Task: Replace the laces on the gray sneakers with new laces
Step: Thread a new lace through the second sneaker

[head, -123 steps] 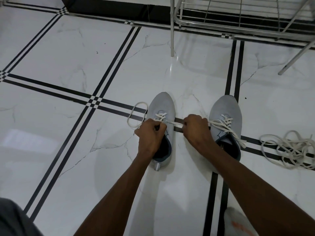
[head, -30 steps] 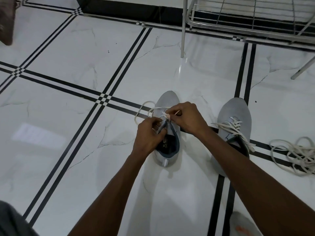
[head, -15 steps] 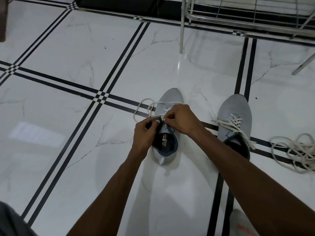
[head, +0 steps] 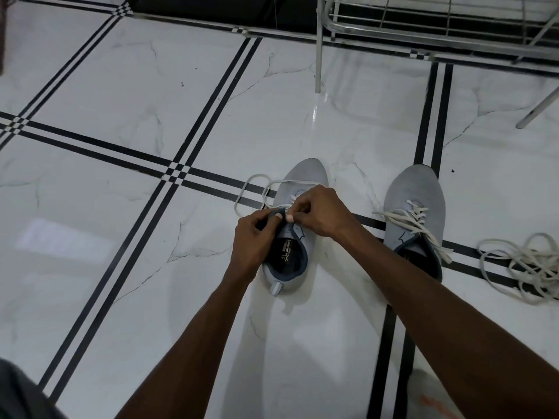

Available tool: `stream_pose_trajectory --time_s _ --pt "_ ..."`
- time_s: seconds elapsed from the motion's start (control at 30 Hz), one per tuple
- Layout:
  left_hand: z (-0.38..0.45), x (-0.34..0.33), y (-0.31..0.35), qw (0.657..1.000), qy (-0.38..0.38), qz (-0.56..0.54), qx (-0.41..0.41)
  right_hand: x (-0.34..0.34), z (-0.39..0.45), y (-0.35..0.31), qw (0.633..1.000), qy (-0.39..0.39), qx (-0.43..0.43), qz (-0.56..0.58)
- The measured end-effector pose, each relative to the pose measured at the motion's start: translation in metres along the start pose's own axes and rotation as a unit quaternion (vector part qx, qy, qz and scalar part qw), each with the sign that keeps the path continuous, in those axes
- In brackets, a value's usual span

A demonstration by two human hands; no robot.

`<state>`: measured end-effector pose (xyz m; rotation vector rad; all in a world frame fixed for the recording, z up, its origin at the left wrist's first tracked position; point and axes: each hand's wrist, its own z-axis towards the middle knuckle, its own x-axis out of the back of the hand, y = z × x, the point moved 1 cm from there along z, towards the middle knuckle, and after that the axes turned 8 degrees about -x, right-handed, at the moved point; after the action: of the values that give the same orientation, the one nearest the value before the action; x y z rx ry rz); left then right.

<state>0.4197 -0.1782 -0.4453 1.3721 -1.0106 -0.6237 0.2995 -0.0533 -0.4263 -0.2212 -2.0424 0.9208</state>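
Two gray sneakers stand on the white tiled floor, toes away from me. Over the left sneaker (head: 305,176) both hands meet at the top eyelets. My left hand (head: 257,237) pinches the dark collar edge at the shoe's left side. My right hand (head: 317,211) pinches the white lace (head: 251,189) at the eyelets; the lace's slack loops onto the floor left of the toe. The right sneaker (head: 414,192) is laced with a white lace, its ends trailing loose over the shoe's opening.
A tangled heap of white laces (head: 523,261) lies on the floor at the right edge. A metal rack (head: 317,55) with thin legs stands at the back right. A dark wall base runs along the top.
Four seconds ago my hands pulled the lace ends apart sideways. They have since come together over the left sneaker's eyelets, the left hand shifting to the collar edge and the right hand to the lace.
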Motion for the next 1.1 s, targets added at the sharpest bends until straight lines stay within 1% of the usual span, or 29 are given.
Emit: stream_pose_trajectory --time_s 0.1,0.2,0.37,0.53,0.6,0.67,0.77,0.83,0.87,1.0,1.1 --pt "0.001 0.001 -0.002 1.000 -0.008 0.006 0.000 0.001 0.001 0.002 1.000 0.007 -0.009 0.006" --pt "0.002 0.003 -0.003 1.000 -0.014 0.019 -0.004 -0.004 -0.004 0.000 0.998 0.051 -0.025 0.013" --pt "0.001 0.002 0.000 0.999 -0.007 0.039 -0.023 -0.010 -0.011 -0.004 0.993 0.107 -0.036 -0.022" --pt "0.001 0.002 -0.003 0.997 0.005 0.069 -0.045 -0.019 -0.012 -0.003 0.990 0.132 -0.057 0.014" --pt "0.000 0.002 -0.003 0.997 0.006 0.069 -0.046 -0.020 -0.013 -0.003 0.992 0.117 -0.036 0.008" --pt "0.000 0.003 -0.004 0.996 0.011 0.072 -0.050 -0.016 -0.011 -0.003 0.997 0.072 -0.014 0.026" --pt "0.001 0.005 -0.006 0.996 0.008 0.071 -0.048 -0.006 -0.009 -0.002 0.999 0.010 -0.006 0.043" --pt "0.002 0.004 -0.005 0.997 0.005 0.065 -0.047 -0.002 -0.006 -0.002 0.999 -0.007 -0.002 0.035" --pt "0.001 0.004 -0.005 0.997 0.004 0.060 -0.045 -0.001 -0.006 -0.003 0.999 0.002 0.000 0.035" --pt "0.003 0.005 -0.008 0.999 -0.004 0.039 -0.020 -0.006 -0.004 -0.002 0.992 0.101 -0.016 0.081" --pt "0.005 0.006 -0.012 1.000 -0.008 -0.001 0.013 -0.008 -0.004 -0.003 0.989 0.128 -0.024 0.072"
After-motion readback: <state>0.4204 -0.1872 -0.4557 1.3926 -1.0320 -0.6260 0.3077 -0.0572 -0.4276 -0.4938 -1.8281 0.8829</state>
